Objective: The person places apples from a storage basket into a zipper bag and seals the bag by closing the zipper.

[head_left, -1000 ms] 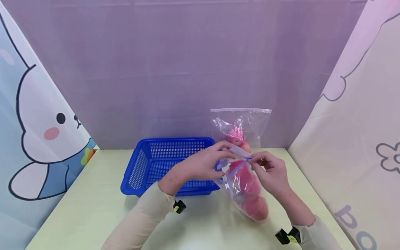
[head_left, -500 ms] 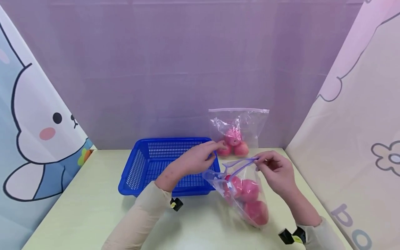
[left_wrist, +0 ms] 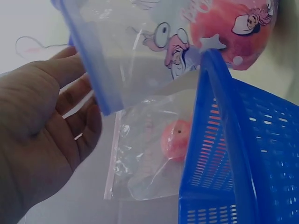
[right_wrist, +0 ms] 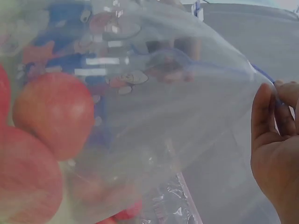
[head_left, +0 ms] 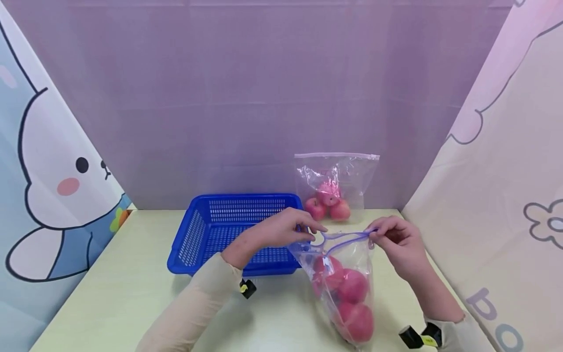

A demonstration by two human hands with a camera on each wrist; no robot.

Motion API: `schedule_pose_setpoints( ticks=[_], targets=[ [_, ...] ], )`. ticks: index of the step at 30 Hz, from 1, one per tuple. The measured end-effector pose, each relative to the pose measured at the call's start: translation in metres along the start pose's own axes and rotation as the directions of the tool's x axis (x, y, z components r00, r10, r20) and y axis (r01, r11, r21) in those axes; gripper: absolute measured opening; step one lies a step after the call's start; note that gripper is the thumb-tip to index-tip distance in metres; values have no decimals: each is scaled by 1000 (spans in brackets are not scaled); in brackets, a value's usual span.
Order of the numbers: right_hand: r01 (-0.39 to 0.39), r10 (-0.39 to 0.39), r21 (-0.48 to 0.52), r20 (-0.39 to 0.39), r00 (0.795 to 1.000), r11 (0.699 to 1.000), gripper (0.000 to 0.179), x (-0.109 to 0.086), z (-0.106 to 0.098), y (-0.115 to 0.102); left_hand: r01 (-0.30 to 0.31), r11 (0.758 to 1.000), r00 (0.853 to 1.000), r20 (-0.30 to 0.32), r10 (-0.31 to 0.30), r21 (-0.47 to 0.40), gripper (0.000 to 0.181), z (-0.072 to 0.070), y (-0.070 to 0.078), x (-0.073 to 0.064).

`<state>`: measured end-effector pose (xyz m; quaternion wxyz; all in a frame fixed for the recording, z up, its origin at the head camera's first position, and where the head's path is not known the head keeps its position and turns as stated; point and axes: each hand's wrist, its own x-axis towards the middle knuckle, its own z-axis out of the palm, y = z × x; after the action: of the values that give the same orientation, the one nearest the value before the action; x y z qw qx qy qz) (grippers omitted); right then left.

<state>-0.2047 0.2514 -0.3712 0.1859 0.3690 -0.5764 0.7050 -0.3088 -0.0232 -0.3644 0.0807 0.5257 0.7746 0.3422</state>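
My right hand (head_left: 402,247) pinches the right end of the blue zip mouth of a clear zip bag (head_left: 352,248), which hangs tilted over the table. Inside it are several red apples (head_left: 354,286), gathered toward the bottom. A small white slider (head_left: 326,263) shows near the left side of the zip. My left hand (head_left: 283,227) hovers at the left end of the mouth, thumb and fingers apart and loosely bent. In the left wrist view, its fingers (left_wrist: 86,123) are right at the blue zip edge. Cartoon figures are printed on the bag (left_wrist: 135,60).
A blue perforated basket (head_left: 181,254) sits on the pale table (head_left: 127,293), just left of the bag and under my left forearm. Behind, a second zip bag (head_left: 308,168) with red apples stands upright against the purple backdrop (head_left: 246,98). Printed cloths flank both sides.
My left hand moved off the bag's mouth to the left, then came back close to it. The right hand kept its pinch and shifted right and slightly down; the apples sank lower.
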Motion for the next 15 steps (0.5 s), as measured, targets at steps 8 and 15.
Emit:
schedule_pose_setpoints(
  ticks=[8,15],
  targets=[
    [-7,-4,116,98,995,993,21,-3,-3,2,-37,992,999,-17,35,-124,14,4,0,8],
    [-52,26,286,94,995,957,22,-2,-9,3,-111,983,989,-110,95,-146,9,12,8,0]
  ],
)
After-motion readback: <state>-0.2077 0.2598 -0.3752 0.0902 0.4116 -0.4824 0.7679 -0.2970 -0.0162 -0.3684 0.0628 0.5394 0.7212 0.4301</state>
